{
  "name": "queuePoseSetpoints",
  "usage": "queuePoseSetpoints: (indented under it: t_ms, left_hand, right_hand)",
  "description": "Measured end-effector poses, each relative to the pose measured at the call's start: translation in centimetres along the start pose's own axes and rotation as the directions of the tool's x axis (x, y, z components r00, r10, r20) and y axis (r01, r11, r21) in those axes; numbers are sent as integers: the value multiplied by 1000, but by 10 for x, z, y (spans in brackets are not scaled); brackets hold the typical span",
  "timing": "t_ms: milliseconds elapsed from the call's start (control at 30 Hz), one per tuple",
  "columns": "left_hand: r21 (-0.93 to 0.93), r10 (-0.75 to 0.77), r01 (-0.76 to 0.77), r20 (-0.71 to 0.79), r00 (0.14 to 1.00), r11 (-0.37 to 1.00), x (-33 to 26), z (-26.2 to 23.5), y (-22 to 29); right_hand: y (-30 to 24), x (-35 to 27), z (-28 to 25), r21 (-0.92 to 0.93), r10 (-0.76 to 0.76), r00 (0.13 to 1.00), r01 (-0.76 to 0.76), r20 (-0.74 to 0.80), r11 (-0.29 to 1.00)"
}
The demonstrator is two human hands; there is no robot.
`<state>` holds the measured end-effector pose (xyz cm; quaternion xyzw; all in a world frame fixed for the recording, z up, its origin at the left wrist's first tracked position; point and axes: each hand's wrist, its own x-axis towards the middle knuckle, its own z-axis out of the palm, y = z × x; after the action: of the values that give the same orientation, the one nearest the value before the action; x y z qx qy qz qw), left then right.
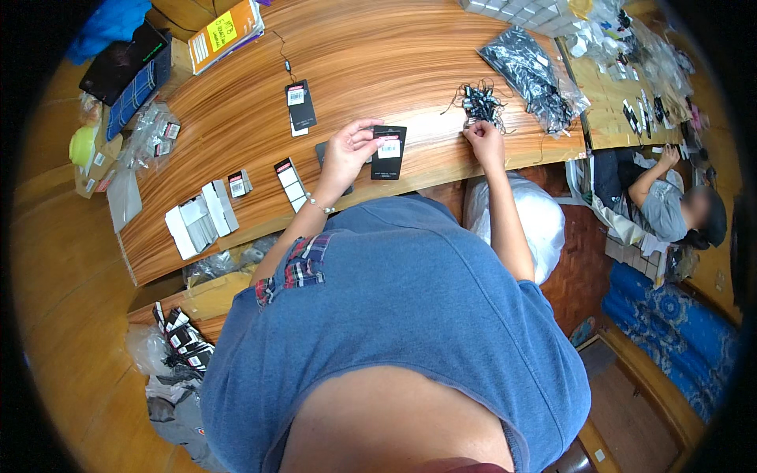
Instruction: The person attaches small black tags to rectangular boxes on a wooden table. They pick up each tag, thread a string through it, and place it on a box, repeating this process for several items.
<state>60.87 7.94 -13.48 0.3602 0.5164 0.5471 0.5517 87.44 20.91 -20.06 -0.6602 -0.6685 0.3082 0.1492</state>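
Between the thumb and fingers of my left hand (352, 154) is a black hang tag (387, 164) with a white and red sticker, held just above the wooden table. My right hand (484, 143) pinches at the near edge of a small heap of black tag strings (482, 103); whether a string is between the fingertips is too small to tell. Farther left lies a finished-looking black tag (300, 105) with a thin string attached, over a white card. Partly hidden under my left hand is another dark tag (322, 151).
A sticker strip (290, 186), a small stack of tags (239, 184) and an open white box (199, 221) lie left. Notebooks (225, 37) are at the back left. A clear bag of black strings (530, 79) sits right. Another person (670, 201) works at the far right table.
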Motion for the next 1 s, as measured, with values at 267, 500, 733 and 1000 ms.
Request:
queuePoseSetpoints:
  t_ms: [267, 500, 733, 1000]
  left_hand:
    - [133, -6, -22, 203, 979, 991, 5, 5, 10]
    - [200, 104, -211, 442, 891, 957, 42, 43, 24]
    - [140, 74, -158, 474, 878, 977, 63, 66, 20]
    - [190, 69, -162, 419, 905, 968, 43, 44, 13]
  right_hand:
    - [-31, -8, -38, 890, 67, 990, -143, 126, 432]
    - [-85, -26, -54, 972, -110, 993, -12, 39, 235]
    - [-104, -30, -44, 967, -128, 989, -34, 68, 252]
    - [-96, -4, -48, 982, -68, 985, -166, 160, -89]
